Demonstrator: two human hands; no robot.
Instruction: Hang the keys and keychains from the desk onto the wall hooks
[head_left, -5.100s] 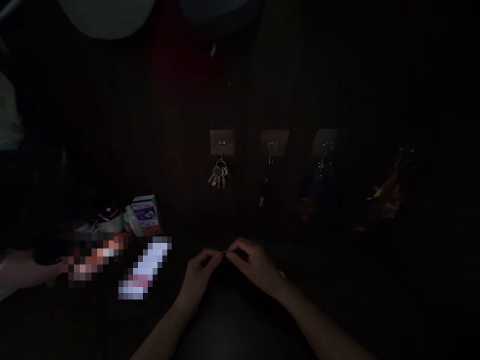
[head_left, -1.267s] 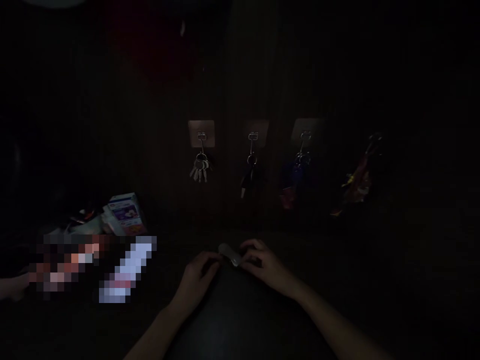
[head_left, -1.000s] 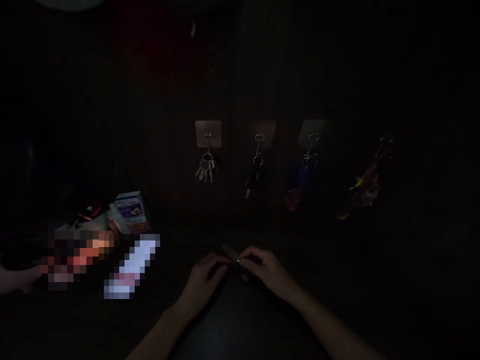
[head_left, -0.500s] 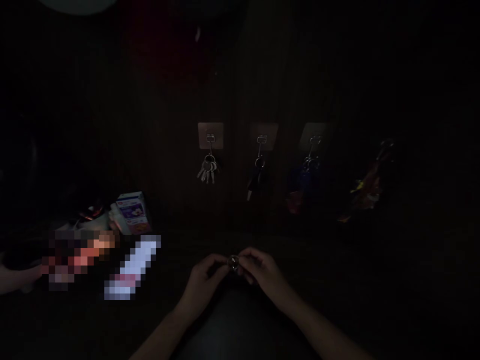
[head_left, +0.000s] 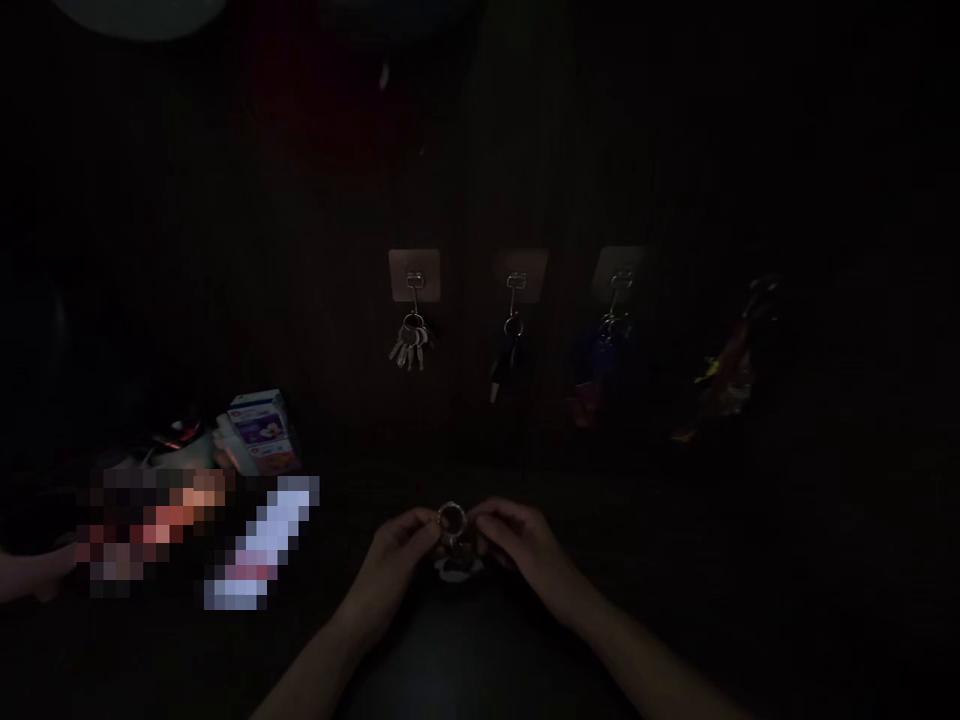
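In the dim light, my left hand [head_left: 401, 555] pinches a round metal key ring [head_left: 452, 519] between thumb and fingers. A small item [head_left: 459, 570] with a pale lower part hangs below the ring; its kind is too dark to tell. My right hand [head_left: 525, 545] is closed, thumb against fingers, right beside the ring's right edge. What its fingertips hold is too dark to make out.
On the dark wall ahead, hooks hold a bunch of keys [head_left: 410, 343], a dark key set [head_left: 508, 365], a blue bunch [head_left: 609, 350] and a colourful one [head_left: 727, 380]. To the left are small boxes [head_left: 262, 430], a bright blurred-out screen [head_left: 262, 545] and another person's arm [head_left: 37, 575].
The key ring has shifted left and now faces me as an open circle, with the small item showing beneath it. My left hand has moved slightly left; the view has shifted a little.
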